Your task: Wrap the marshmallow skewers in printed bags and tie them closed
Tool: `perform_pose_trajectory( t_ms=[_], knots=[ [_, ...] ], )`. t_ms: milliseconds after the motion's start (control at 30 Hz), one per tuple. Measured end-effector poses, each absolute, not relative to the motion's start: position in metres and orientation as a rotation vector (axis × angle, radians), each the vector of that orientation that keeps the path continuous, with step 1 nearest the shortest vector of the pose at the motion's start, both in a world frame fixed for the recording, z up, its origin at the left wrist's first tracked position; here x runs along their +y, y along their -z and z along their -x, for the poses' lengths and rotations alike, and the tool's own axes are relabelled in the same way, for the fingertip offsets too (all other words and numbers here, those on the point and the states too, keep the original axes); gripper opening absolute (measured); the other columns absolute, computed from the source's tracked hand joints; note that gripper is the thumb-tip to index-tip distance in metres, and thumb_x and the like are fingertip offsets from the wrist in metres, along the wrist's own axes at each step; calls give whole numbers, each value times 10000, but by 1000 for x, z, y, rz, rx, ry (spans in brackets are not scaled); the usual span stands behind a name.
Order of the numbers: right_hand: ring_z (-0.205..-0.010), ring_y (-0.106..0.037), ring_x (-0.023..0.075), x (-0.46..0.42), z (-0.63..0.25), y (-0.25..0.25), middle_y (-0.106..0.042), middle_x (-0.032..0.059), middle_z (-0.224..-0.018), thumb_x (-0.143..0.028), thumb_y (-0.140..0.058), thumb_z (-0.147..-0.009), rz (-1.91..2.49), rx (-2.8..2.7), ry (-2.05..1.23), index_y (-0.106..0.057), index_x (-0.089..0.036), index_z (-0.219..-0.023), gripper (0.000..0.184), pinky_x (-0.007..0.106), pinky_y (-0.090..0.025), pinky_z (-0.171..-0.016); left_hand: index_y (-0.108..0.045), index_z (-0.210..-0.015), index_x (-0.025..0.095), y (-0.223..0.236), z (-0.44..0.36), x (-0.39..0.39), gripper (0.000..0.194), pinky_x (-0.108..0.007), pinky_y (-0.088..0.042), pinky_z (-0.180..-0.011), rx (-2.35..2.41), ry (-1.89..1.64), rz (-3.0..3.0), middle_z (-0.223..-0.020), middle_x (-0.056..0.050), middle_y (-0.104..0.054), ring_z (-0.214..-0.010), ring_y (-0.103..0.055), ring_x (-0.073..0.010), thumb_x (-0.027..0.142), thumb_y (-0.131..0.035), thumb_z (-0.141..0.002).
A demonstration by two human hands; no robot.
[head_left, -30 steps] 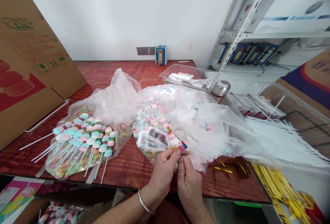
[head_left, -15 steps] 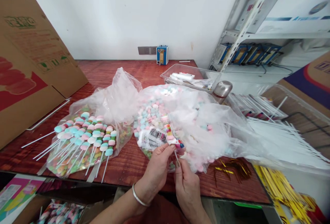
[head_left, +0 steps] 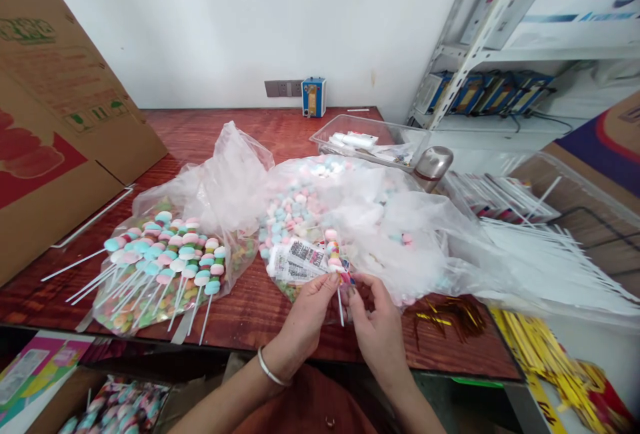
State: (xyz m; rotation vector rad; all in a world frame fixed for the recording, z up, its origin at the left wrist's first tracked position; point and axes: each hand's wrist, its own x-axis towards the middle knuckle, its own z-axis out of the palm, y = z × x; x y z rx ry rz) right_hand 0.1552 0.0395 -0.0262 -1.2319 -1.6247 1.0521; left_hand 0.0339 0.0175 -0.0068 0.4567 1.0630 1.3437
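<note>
A marshmallow skewer (head_left: 332,247) in a printed clear wrapper stands nearly upright in front of me, its white stick pointing down. My left hand (head_left: 314,304) pinches the wrapper's lower end around the stick, thumb on top. From the other side, my right hand (head_left: 376,314) has its fingers closed on the red and blue wrapper edge; the fingertips are partly hidden. Flat printed wrappers (head_left: 297,261) lie just beyond my left hand, on a large clear bag of pastel marshmallows (head_left: 290,214). Left of them, several unwrapped marshmallow skewers (head_left: 185,251) rest on a bag of coloured candies (head_left: 120,317).
Gold twist ties (head_left: 450,317) lie near the table's right front edge, white sticks (head_left: 540,261) beyond. A steel cup (head_left: 434,164) and clear plastic tray (head_left: 370,124) stand behind. Cardboard boxes flank the table (head_left: 200,131); an open box of wrapped skewers (head_left: 120,407) sits below, left.
My right hand has moved up from the stick to the wrapper's lower edge, its fingers wider. The skewer stands more upright and a little lower, with the left hand still pinching it.
</note>
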Motion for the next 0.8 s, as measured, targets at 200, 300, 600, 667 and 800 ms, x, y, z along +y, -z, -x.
perform_pose_trajectory(
  t_ms=[200,300,600,667,800],
  knots=[
    [-807,-656,201,49,-155,37,-663,72,-1003,-287,-560,-903,1238,-1674,-999,-584,-192,-1167,282,337,-555,-713,-614,-955,147,7,-29,14,251,-220,-385,-544,1130,-1164,-602,-705,19,-591,-542,-500,-86,293,-655,-755],
    [-848,-646,204,52,-154,34,-634,88,-1083,-244,-564,-897,1178,-1844,-806,-547,-195,-1264,371,338,-554,-731,-618,-937,152,7,-27,13,214,-219,-361,-524,1176,-1110,-725,-693,26,-585,-521,-460,-80,246,-594,-747],
    [-796,-645,204,62,-157,36,-693,95,-905,-194,-458,-1007,944,-2219,70,-607,-150,-1048,160,292,-462,-683,-520,-719,183,13,-31,14,85,-228,-309,-501,1100,-1203,-670,-509,63,-468,-434,-390,-79,238,-510,-783],
    [-742,-635,189,64,-158,36,-689,81,-847,-209,-441,-1020,941,-2213,126,-601,-153,-1010,169,278,-441,-653,-533,-723,180,14,-31,15,77,-229,-300,-491,1111,-1188,-659,-497,63,-472,-418,-387,-79,234,-510,-773],
    [-629,-604,169,66,-158,33,-637,42,-748,-269,-367,-1041,1048,-2135,-31,-569,-186,-931,245,266,-429,-565,-547,-726,177,17,-30,16,79,-233,-311,-494,1168,-1186,-642,-503,57,-492,-415,-400,-82,233,-511,-769]
  ],
)
